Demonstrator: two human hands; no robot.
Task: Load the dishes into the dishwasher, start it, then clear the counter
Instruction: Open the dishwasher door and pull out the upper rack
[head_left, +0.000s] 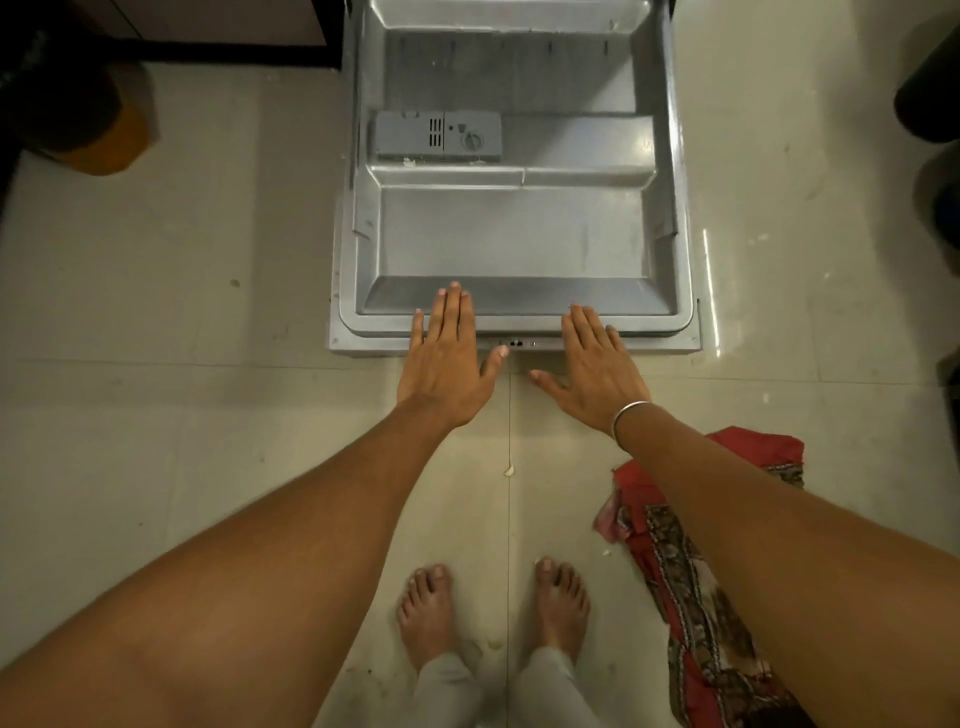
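The dishwasher door (514, 239) lies folded down flat before me, its steel inner face up. A grey detergent dispenser (439, 136) sits on the left of that face. My left hand (447, 358) stretches flat, palm down, over the door's near edge left of centre, fingers straight. My right hand (597, 364), a metal bangle on its wrist, is spread flat over the same edge right of centre. Neither hand holds anything. Whether the palms touch the door I cannot tell. No dishes and no racks are in view.
Pale floor tiles (208, 312) surround the door. A red patterned cloth (696, 571) hangs at my right side. My bare feet (493, 608) stand just short of the door. A dark cabinet base (171, 31) and a yellow-brown object (109, 135) are at far left, dark objects (930, 98) at far right.
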